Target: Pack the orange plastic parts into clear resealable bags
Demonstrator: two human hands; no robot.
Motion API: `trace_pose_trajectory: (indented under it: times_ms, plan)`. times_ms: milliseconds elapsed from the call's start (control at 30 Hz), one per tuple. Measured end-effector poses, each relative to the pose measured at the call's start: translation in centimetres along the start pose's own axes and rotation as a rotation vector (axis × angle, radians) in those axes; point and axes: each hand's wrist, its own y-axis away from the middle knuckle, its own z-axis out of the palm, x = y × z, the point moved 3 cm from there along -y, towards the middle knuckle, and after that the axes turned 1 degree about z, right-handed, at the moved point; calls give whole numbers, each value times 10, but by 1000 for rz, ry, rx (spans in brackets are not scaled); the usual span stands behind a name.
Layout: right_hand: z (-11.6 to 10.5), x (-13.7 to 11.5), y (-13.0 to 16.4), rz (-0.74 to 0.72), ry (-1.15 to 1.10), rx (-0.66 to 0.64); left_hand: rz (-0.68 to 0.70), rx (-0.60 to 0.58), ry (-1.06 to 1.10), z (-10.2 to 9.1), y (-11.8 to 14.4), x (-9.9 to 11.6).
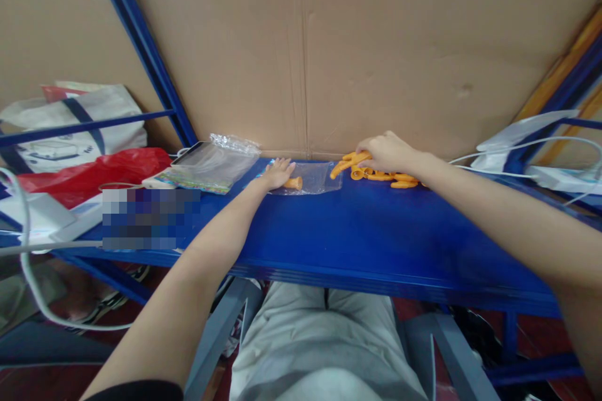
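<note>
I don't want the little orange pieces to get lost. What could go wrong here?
The orange pieces lie loose in a pile under the right hand; a sweep might scatter them off the blue shelf. The clear bag lies flat under the left hand, so it could slide and spill the one piece inside it.

The person's two arms are bare to the left hand (278, 172) and the right hand (385, 151), with a dark sleeve edge (136, 390) at the left upper arm and light grey trousers (320, 351) below.
</note>
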Motion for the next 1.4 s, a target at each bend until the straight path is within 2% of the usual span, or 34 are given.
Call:
trace_pose_trajectory:
  times_ms: [333,467,633,767,933,1400]
  plan:
    - [56,-39,3,169,-412,84,75,-21,-21,3,6,21]
    - [71,-55,-3,153,-515,118,68,-36,-27,3,8,22]
    - [87,-68,-19,112,-589,91,89,-31,-19,5,7,23]
    - [94,-73,-33,47,-673,124,123,-31,-4,8,6,27]
    - [97,-77,-48,-27,-674,146,179,-45,21,14,4,34]
    - [103,-88,-71,-95,-674,123,257,-74,90,17,-1,37]
